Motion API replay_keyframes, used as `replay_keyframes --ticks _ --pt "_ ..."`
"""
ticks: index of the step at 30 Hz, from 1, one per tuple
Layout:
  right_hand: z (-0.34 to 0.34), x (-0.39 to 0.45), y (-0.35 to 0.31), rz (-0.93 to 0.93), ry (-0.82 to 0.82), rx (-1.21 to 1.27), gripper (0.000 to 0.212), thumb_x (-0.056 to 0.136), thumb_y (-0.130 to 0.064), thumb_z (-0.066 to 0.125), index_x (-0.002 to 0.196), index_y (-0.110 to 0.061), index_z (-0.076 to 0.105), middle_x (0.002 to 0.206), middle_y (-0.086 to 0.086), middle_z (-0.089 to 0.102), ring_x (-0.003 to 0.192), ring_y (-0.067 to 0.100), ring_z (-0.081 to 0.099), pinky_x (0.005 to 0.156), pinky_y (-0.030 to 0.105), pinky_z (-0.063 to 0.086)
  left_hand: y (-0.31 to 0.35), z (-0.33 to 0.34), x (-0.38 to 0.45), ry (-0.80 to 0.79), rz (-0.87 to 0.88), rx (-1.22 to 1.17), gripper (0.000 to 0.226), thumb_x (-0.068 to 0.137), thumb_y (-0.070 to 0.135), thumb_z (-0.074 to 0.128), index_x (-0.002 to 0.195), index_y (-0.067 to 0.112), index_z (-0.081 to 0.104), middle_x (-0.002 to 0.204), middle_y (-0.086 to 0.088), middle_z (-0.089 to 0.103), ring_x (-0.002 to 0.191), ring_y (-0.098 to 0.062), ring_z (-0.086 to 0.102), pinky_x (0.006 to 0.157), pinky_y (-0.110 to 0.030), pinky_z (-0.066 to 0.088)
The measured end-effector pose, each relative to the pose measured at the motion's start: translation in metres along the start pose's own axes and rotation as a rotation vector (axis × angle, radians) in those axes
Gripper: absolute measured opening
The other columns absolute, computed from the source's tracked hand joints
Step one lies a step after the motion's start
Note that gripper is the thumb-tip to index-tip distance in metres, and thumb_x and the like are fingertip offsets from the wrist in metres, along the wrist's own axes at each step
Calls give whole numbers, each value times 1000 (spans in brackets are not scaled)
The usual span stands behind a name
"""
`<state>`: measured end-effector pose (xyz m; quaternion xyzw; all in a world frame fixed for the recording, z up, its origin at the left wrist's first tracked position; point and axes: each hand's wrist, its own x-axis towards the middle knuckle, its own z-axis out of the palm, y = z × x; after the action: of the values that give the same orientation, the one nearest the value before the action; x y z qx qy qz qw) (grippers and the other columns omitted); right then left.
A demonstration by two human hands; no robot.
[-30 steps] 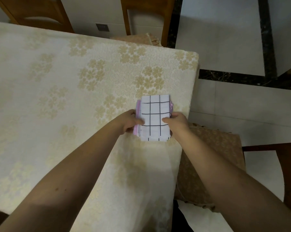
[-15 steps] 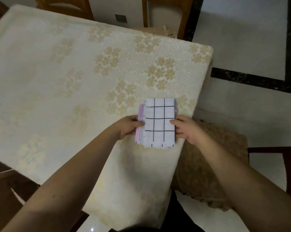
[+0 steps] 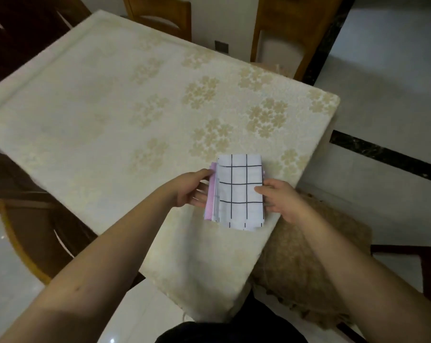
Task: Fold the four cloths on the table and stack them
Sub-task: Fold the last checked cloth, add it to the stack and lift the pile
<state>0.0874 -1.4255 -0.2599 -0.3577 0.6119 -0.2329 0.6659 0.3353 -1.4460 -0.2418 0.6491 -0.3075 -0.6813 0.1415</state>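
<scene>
A stack of folded cloths (image 3: 239, 191) is near the table's right edge. Its top cloth is white with a black grid; a pink cloth edge (image 3: 211, 194) shows along the left side. The lower layers are hidden. My left hand (image 3: 193, 188) grips the stack's left side, fingers under it. My right hand (image 3: 277, 198) holds the right side, thumb on top. The stack looks slightly lifted off the cream floral tablecloth (image 3: 135, 107).
Wooden chairs stand at the far side (image 3: 160, 13), far right (image 3: 283, 33) and near left (image 3: 31, 233). A tan cushioned chair seat (image 3: 296, 263) sits below the table's right edge. Pale floor tiles with a dark strip (image 3: 383, 154) lie to the right.
The head view has pulled back and tilted, showing more of the table. Both hands have stayed on the stack's sides; the left fingers have slid under it.
</scene>
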Motion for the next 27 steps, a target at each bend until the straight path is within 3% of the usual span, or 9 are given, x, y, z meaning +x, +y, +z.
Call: replay_keyframes --ticks 5,8,11,14,20,22,24,26,27 --pt "49 -23 -14 -35 -65 -23 7 93 -15 59 98 -16 63 100 9 70 77 19 69 56 23 54 -26 -37 -45 65 69 -45 41 92 51 49 99 13 64 86 -7 63 70 -25 62 78 -44 59" --pt "91 -41 -19 -79 -105 -61 12 93 -13 58 104 -13 64 103 10 69 81 21 69 58 25 55 -52 -63 -81 122 120 -22 37 92 44 53 105 12 65 95 -9 67 78 -25 65 84 -47 58" --pt "141 -65 -19 -119 -143 -97 17 93 -13 56 109 -13 64 106 11 70 86 23 69 68 31 57 -82 -91 -125 194 194 63 34 90 39 61 111 11 62 104 -10 70 87 -24 69 74 -38 61" --pt "195 -100 -16 -165 -171 -110 16 93 -12 56 107 -12 64 100 9 71 81 21 69 66 30 59 -114 -119 -173 318 271 161 28 86 33 69 106 16 59 95 -4 70 79 -15 69 54 -23 55" --pt "300 -163 -3 -220 -229 -165 14 93 -13 56 104 -12 64 95 5 70 78 18 67 55 24 55 -181 -179 -264 456 338 144 21 87 22 68 103 15 56 85 1 64 69 -12 62 48 -17 48" --pt "334 -179 -1 -225 -265 -203 11 92 -15 56 100 -14 65 96 6 70 80 19 67 60 27 57 -206 -201 -294 484 338 111 20 85 21 68 101 13 58 86 -2 63 73 -18 63 56 -24 55" --pt "366 -192 0 -221 -310 -250 12 91 -18 57 99 -15 66 102 8 72 86 21 68 76 36 58 -231 -220 -320 499 323 95 20 86 22 67 103 16 59 97 -7 66 87 -24 66 73 -36 59" --pt "397 -204 0 -227 -356 -309 15 91 -20 58 102 -15 66 104 8 72 87 20 68 85 41 54 -256 -238 -344 506 321 36 20 89 21 64 108 18 58 103 -7 67 90 -23 66 74 -35 58" --pt "412 -209 0 -235 -379 -327 17 92 -20 57 104 -14 66 103 7 72 84 19 68 81 38 55 -268 -246 -354 504 325 -13 18 91 19 62 109 18 57 103 -6 67 89 -21 66 71 -32 57"
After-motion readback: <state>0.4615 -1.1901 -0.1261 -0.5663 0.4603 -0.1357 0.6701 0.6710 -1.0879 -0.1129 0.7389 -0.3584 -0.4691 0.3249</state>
